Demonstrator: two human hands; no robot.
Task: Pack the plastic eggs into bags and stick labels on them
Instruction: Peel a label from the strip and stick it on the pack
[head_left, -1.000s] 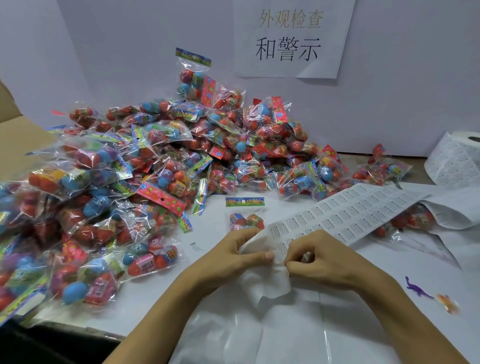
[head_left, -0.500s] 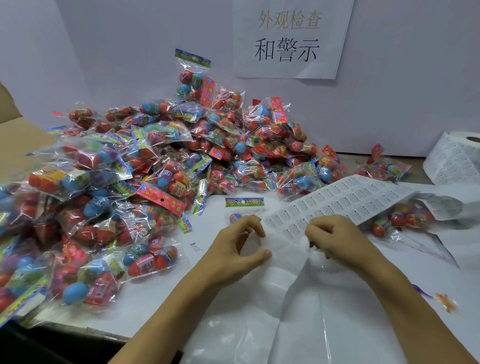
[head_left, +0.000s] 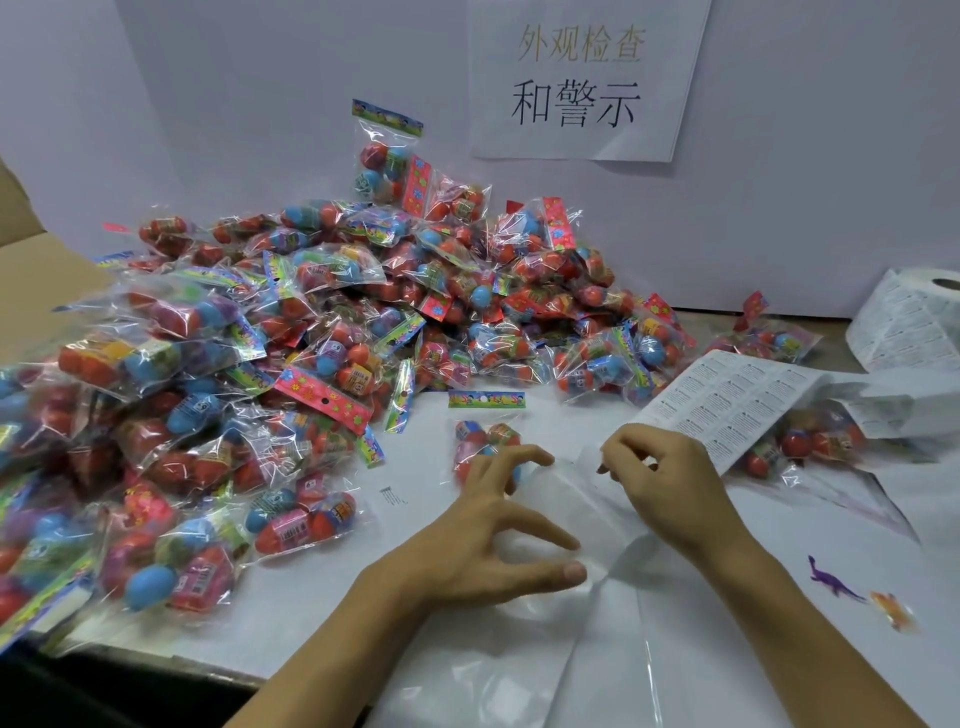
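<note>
Apart now, left hand (head_left: 488, 540) spreads relaxed fingers over backing paper (head_left: 561, 519); right hand (head_left: 670, 483) pinches a label

I see: eggs (head_left: 150, 584) red, blue, pink; bag headers (head_left: 485, 399) green-blue or pink (head_left: 322, 397) with flowers; label sheet (head_left: 727, 405) white, black print; toy dinosaur (head_left: 831, 581) purple; sign (head_left: 582, 78) white, black and gold characters.

A pale lilac-white wall (head_left: 779, 208) rises straight ahead of me, a white paper sign (head_left: 587, 83) with printed characters taped on it; my white tabletop (head_left: 415, 499) spreads below, evenly lit
</note>
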